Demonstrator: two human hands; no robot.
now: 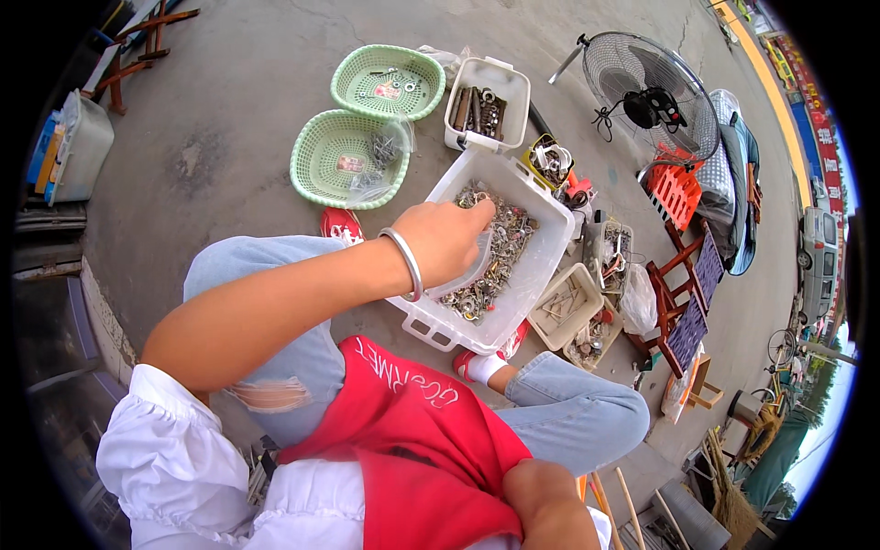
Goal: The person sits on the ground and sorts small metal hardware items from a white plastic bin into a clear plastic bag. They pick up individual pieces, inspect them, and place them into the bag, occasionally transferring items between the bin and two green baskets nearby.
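White plastic makes up the wide crate in the middle of the head view, its slotted handle turned toward the near side. Small mixed metal pieces cover much of its floor. Over them is the left hand, a silver bangle at its wrist. Its fingers are curled downward over the far part of the pile; whether they pinch anything I cannot tell. A translucent plastic piece shows just below that hand, above the metal. Of the right arm only a bent part appears at the near edge; the right hand is out of sight, so its state cannot be told.

Two pale green baskets stand on the ground to the far left of the crate, the nearer one with a clear bag inside. Beyond the crate, a white bin contains rusty metal tubes. On the right sits a cream tray of thin sticks, and farther off, a black floor fan.
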